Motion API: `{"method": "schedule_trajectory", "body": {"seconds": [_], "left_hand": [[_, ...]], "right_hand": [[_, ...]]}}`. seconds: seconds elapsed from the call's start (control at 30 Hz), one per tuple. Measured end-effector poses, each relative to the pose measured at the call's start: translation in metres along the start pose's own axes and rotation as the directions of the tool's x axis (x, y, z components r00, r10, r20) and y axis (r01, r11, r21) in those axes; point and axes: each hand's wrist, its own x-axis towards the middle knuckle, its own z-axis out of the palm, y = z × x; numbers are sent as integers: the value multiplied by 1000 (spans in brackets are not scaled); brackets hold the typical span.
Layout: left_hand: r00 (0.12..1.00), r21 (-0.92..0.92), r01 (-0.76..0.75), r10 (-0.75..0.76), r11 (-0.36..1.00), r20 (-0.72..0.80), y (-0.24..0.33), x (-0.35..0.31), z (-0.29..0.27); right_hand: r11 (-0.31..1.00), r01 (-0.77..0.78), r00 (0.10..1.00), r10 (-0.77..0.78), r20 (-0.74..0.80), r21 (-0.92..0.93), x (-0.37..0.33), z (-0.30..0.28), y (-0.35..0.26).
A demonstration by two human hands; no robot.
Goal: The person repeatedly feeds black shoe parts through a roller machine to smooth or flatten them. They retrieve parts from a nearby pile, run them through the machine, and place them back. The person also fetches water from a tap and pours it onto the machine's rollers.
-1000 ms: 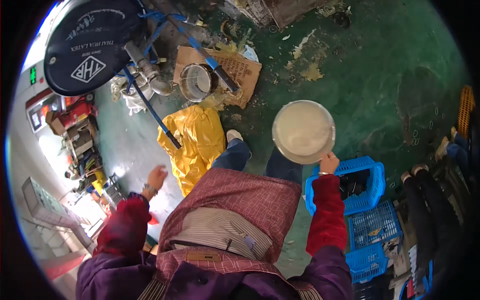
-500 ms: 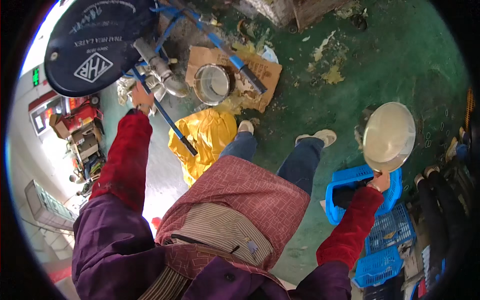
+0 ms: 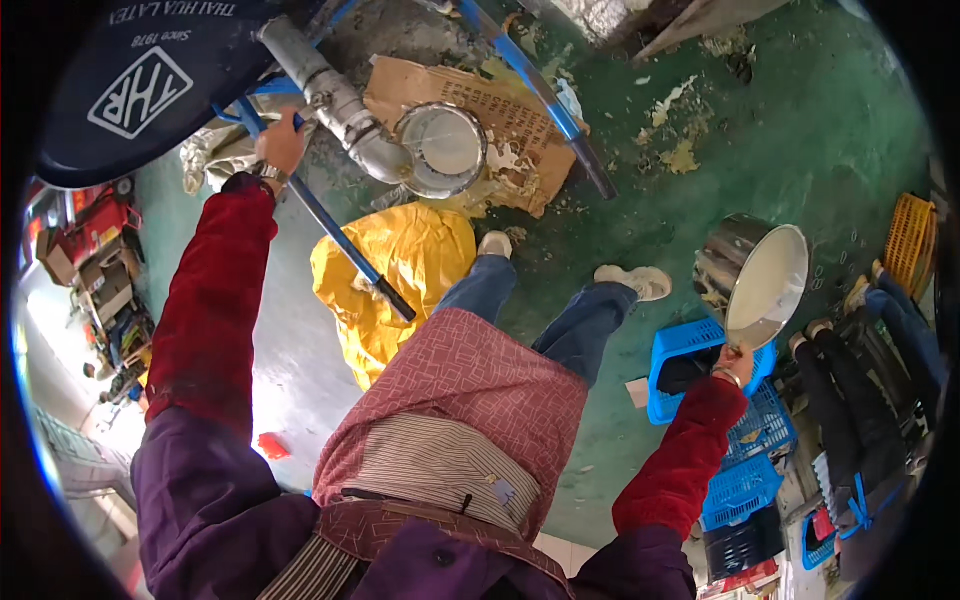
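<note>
My left hand (image 3: 280,147) is closed around a blue metal bar (image 3: 335,232) of the stand under a dark blue drum (image 3: 190,60); a bit of blue shows beyond its fingers. Beside it a crusted grey pipe (image 3: 340,105) slopes down, its elbow end at the rim of a round metal bucket (image 3: 437,190). Milky white liquid (image 3: 445,145) lies in that bucket, which stands on cardboard. Out to the right, my right hand (image 3: 735,362) grips the near rim of a metal pot (image 3: 722,258), tilted so its cream-coloured inside faces me. Whether the pot holds liquid I cannot tell.
A flattened cardboard sheet (image 3: 540,165) and yellow plastic sheeting (image 3: 390,265) lie on the stained green floor. Blue plastic baskets (image 3: 685,345) stand below the pot, with an orange crate (image 3: 908,240) farther right. A person's dark-trousered legs (image 3: 850,420) are at the right.
My left hand is higher in the picture, now closed over the bar. The pot has turned so its metal side shows. The inside of the floor bucket looks whiter.
</note>
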Motion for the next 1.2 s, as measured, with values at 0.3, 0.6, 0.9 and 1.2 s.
{"method": "schedule_trajectory", "body": {"seconds": [0.3, 0.6, 0.9, 1.2], "left_hand": [[994, -35, -109, 108, 993, -37, 0, 13, 1], [948, 20, -184, 172, 983, 268, 36, 3, -85], [918, -72, 54, -21, 996, 397, 116, -179, -232], [579, -137, 187, 4, 973, 816, 331, -267, -359]], "right_hand": [[997, 64, 993, -60, 100, -35, -43, 46, 1], [904, 352, 920, -287, 265, -242, -19, 41, -18], [901, 282, 941, -192, 280, -329, 34, 17, -99], [986, 20, 992, 2, 128, -168, 155, -38, -280]]}}
